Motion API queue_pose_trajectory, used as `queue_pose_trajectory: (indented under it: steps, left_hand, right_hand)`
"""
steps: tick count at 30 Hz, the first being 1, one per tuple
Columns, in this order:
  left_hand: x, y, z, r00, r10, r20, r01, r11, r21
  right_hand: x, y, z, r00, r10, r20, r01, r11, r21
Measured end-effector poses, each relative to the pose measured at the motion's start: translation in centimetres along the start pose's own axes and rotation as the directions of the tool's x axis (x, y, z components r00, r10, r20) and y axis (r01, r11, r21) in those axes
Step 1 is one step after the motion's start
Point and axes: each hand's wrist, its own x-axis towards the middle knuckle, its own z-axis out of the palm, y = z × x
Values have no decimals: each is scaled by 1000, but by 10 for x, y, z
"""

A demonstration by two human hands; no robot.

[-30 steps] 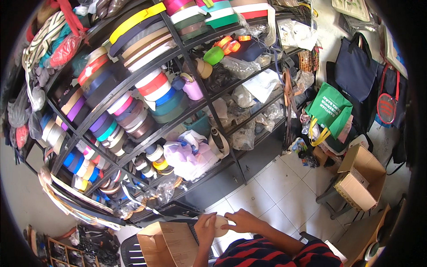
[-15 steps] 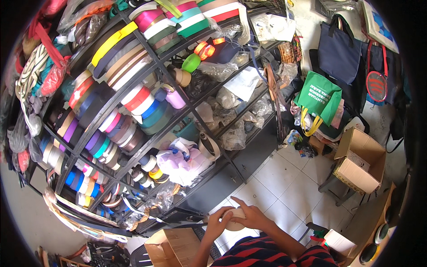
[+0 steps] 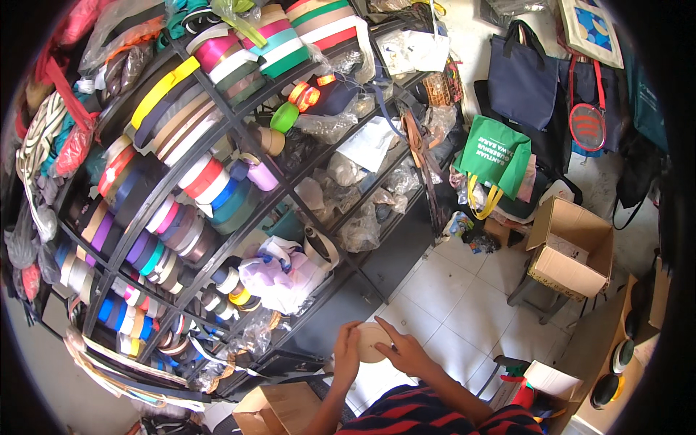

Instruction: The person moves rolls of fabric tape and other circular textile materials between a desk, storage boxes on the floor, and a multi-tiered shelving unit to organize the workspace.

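Note:
Between my two hands, above the tiled floor, is a beige roll of webbing tape [image 3: 372, 341] with its round flat side showing. My left hand [image 3: 346, 357] is wrapped along the roll's left edge. On the other side, my right hand [image 3: 407, 354] grips the right edge, its thumb on the flat face and a finger along the rim. To the left stands a black shelf rack [image 3: 239, 127] packed with webbing rolls in many colours. A pale lilac cloth bundle [image 3: 279, 275] sits on a lower shelf near my hands.
An open cardboard box [image 3: 279, 406] is just left of my left forearm. Another open box [image 3: 573, 243] rests on a dark stool at right. Beyond it are a green bag [image 3: 495, 156] and a navy tote [image 3: 523, 83]. More rolls [image 3: 609, 388] lie at lower right.
The roll has been tipped so that its flat round face now shows. My left hand has opened out along its edge, and the view has shifted slightly right.

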Motion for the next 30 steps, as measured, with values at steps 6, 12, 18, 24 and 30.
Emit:
queue_pose_trajectory:
  steps: [6,12,18,24,30]
  left_hand:
    - [5,-10,1,994,79,72,-79,997,0]
    - [-13,-15,13,904,-170,-393,-14,906,-424]
    - [-10,-11,-54,993,-46,104,52,997,-51]
    - [-42,-34,-33,810,-155,-565,-13,959,-282]
    - [-59,-38,-79,940,-188,-286,106,954,-279]
  right_hand:
    - [-7,6,1,983,-99,-152,103,995,16]
    - [1,-8,34,965,-82,-249,131,974,184]
    - [5,-5,27,966,-241,91,237,970,51]
    - [16,-38,73,991,-136,-8,136,980,144]
    - [23,-27,83,949,-236,210,195,960,199]
